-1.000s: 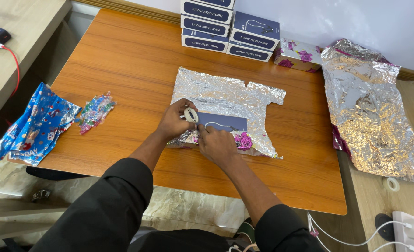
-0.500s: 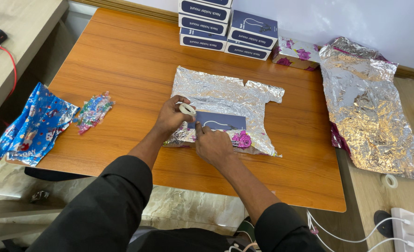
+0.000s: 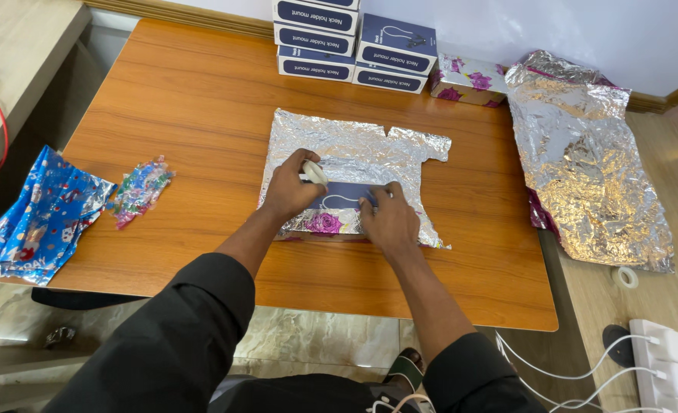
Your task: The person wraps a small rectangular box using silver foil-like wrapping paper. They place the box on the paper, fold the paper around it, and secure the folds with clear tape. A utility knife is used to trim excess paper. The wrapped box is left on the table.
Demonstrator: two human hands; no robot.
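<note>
A flat dark-blue box (image 3: 347,195) with a white line drawing lay mid-tabletop on silver foil wrap (image 3: 354,149), partly covered by both hands. At the far edge stood stacked navy boxes (image 3: 354,42) with white label strips. Just right of them sat a small box wrapped in silver paper with magenta roses (image 3: 467,79).

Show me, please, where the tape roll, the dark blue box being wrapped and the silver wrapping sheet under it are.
tape roll (image 3: 314,172), head view, on its white rim.
dark blue box (image 3: 344,197), head view, exposed top face.
silver wrapping sheet (image 3: 347,145), head view, bare far half.
</note>
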